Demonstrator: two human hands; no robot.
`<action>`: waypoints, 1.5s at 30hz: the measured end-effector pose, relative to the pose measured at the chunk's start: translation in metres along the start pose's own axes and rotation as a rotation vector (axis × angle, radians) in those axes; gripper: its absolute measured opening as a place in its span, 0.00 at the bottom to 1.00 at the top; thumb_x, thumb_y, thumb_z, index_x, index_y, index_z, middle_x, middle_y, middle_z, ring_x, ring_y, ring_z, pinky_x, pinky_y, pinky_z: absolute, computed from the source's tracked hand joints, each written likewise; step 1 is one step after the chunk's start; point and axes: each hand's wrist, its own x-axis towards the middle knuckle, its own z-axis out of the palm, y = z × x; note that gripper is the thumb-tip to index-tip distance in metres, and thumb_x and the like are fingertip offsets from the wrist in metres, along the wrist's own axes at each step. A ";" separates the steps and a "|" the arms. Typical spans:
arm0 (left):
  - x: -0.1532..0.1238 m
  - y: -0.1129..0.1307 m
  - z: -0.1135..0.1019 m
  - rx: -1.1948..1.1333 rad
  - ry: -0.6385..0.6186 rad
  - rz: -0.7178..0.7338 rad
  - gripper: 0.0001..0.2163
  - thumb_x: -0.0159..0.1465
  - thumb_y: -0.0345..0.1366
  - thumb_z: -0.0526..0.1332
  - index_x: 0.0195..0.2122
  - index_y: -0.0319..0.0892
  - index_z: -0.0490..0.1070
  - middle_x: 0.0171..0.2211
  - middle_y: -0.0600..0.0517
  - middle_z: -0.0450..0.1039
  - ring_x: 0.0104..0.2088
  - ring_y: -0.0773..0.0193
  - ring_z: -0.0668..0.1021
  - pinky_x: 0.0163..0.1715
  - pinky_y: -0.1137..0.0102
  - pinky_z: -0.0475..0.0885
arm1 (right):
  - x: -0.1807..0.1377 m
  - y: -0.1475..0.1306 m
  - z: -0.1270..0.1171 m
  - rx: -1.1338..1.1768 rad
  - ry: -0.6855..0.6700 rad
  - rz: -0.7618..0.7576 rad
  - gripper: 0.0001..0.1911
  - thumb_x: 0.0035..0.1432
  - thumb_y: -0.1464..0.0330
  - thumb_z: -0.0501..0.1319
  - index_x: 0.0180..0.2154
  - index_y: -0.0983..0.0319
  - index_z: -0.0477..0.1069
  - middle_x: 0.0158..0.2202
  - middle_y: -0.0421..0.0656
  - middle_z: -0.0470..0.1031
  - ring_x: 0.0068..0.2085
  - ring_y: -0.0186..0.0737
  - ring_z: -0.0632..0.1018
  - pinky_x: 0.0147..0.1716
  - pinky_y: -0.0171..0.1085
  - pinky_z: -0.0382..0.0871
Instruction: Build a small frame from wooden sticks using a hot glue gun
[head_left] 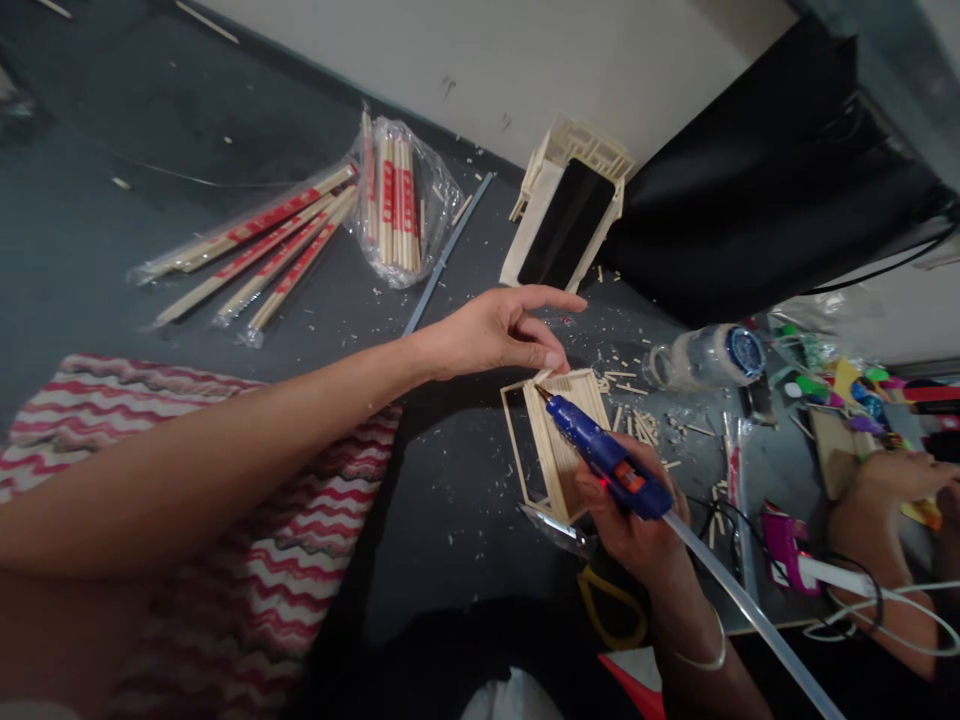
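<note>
My right hand (pixel 637 515) is wrapped round a blue hot glue gun (pixel 600 445), whose long clear glue stick (pixel 742 590) trails out behind. Its nozzle points at the upper corner of a small model (pixel 574 430) built from thin wooden sticks, with an open frame on its left side. At the model's top edge, my left hand (pixel 502 330) has its thumb and a curled finger pressed together, gripping the corner, while the index finger stretches out above. The fingertips partly hide what lies between them. Beneath the model lies a craft knife (pixel 559 530).
Packs of chopsticks (pixel 255 235) and a bagged bundle (pixel 397 200) lie left. A phone (pixel 566 225) leans on another stick structure (pixel 589 150). Cut stick pieces (pixel 641 428), a bottle (pixel 705 358) and yellow-handled scissors (pixel 611 610) surround the work. Another person's arm (pixel 885 520) is near a pink glue gun (pixel 787 548).
</note>
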 end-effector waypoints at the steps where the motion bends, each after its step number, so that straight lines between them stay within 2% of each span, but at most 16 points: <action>1: 0.000 0.000 0.000 0.002 0.001 -0.003 0.31 0.61 0.28 0.72 0.66 0.38 0.67 0.35 0.50 0.85 0.38 0.63 0.85 0.46 0.67 0.77 | 0.000 0.000 0.000 0.004 0.000 -0.005 0.12 0.68 0.66 0.61 0.52 0.58 0.69 0.37 0.44 0.81 0.34 0.44 0.84 0.33 0.40 0.81; 11: 0.000 0.003 -0.001 0.012 0.006 -0.011 0.29 0.60 0.30 0.73 0.63 0.37 0.70 0.35 0.49 0.85 0.38 0.62 0.85 0.48 0.65 0.77 | 0.001 0.000 0.001 0.006 -0.004 -0.007 0.11 0.70 0.63 0.60 0.52 0.57 0.67 0.37 0.43 0.80 0.34 0.42 0.83 0.32 0.39 0.79; 18: 0.000 0.003 0.000 0.006 0.011 -0.013 0.26 0.60 0.28 0.72 0.60 0.36 0.72 0.33 0.51 0.85 0.36 0.64 0.85 0.47 0.67 0.77 | 0.001 0.001 0.001 -0.025 -0.001 -0.016 0.11 0.69 0.63 0.60 0.51 0.58 0.69 0.36 0.43 0.80 0.32 0.43 0.83 0.29 0.40 0.79; 30: 0.000 0.001 0.001 -0.026 0.002 0.003 0.26 0.60 0.28 0.73 0.60 0.38 0.74 0.34 0.50 0.85 0.37 0.63 0.86 0.46 0.67 0.79 | 0.000 0.002 0.000 -0.025 -0.012 0.017 0.13 0.67 0.65 0.62 0.52 0.58 0.70 0.38 0.45 0.82 0.33 0.44 0.84 0.32 0.40 0.81; 37: -0.001 0.001 0.002 -0.023 0.003 0.001 0.26 0.59 0.28 0.74 0.59 0.37 0.74 0.34 0.50 0.85 0.37 0.63 0.86 0.45 0.69 0.80 | -0.002 0.003 -0.002 0.080 -0.012 0.077 0.12 0.66 0.65 0.63 0.51 0.58 0.70 0.38 0.44 0.83 0.31 0.42 0.84 0.31 0.38 0.80; 41: -0.002 0.001 0.001 -0.006 -0.008 -0.008 0.26 0.59 0.30 0.75 0.59 0.39 0.75 0.35 0.48 0.85 0.38 0.61 0.87 0.44 0.69 0.80 | -0.006 0.004 -0.003 0.120 -0.023 0.139 0.11 0.65 0.65 0.64 0.49 0.58 0.72 0.31 0.40 0.82 0.27 0.41 0.82 0.28 0.37 0.79; 45: -0.002 0.001 0.001 -0.001 -0.022 0.006 0.27 0.58 0.31 0.75 0.60 0.39 0.75 0.36 0.47 0.86 0.39 0.59 0.87 0.45 0.67 0.81 | -0.010 0.006 -0.002 0.155 -0.003 0.210 0.10 0.66 0.62 0.63 0.47 0.58 0.73 0.31 0.41 0.83 0.28 0.41 0.83 0.29 0.38 0.79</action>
